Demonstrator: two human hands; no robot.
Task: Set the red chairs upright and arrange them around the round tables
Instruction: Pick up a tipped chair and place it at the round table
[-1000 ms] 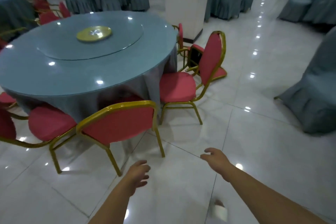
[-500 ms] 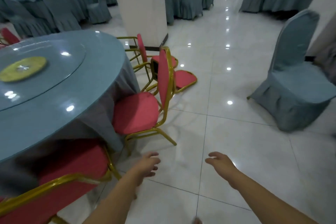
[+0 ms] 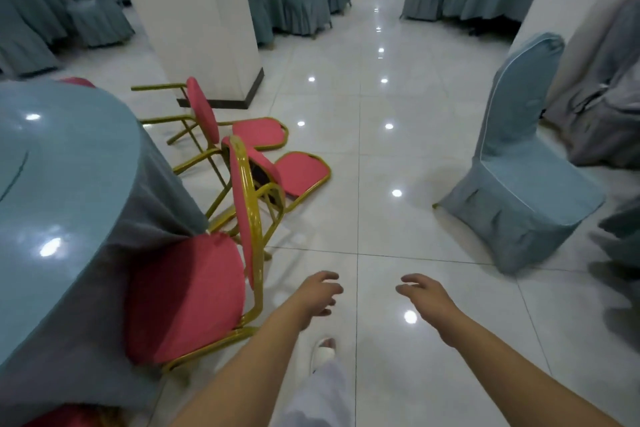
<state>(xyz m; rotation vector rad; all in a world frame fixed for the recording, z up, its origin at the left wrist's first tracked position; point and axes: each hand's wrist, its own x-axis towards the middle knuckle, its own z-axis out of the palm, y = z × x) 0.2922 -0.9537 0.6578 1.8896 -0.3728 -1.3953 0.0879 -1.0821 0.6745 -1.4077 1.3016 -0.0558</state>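
Observation:
A round table (image 3: 62, 184) with a blue cloth fills the left side. An upright red chair (image 3: 194, 291) with a gold frame stands tucked against it. Beyond it two red chairs lie tipped over on the floor: the nearer one (image 3: 298, 172) on its back, the farther one (image 3: 258, 132) beside the pillar with its legs pointing left. My left hand (image 3: 317, 295) hangs empty with loosely curled fingers just right of the upright chair's back. My right hand (image 3: 424, 293) is also empty and relaxed, out over bare floor.
A white square pillar (image 3: 194, 21) stands behind the fallen chairs. A blue-covered chair (image 3: 519, 177) sits on the right, with more covered chairs and tables at the back and right edge. A tiled aisle (image 3: 377, 135) runs straight ahead. My white-trousered leg (image 3: 322, 381) shows below.
I have walked right around the table; the upright chairs slid left and closer, and the two fallen chairs now lie ahead. Both hands stayed empty in front of me.

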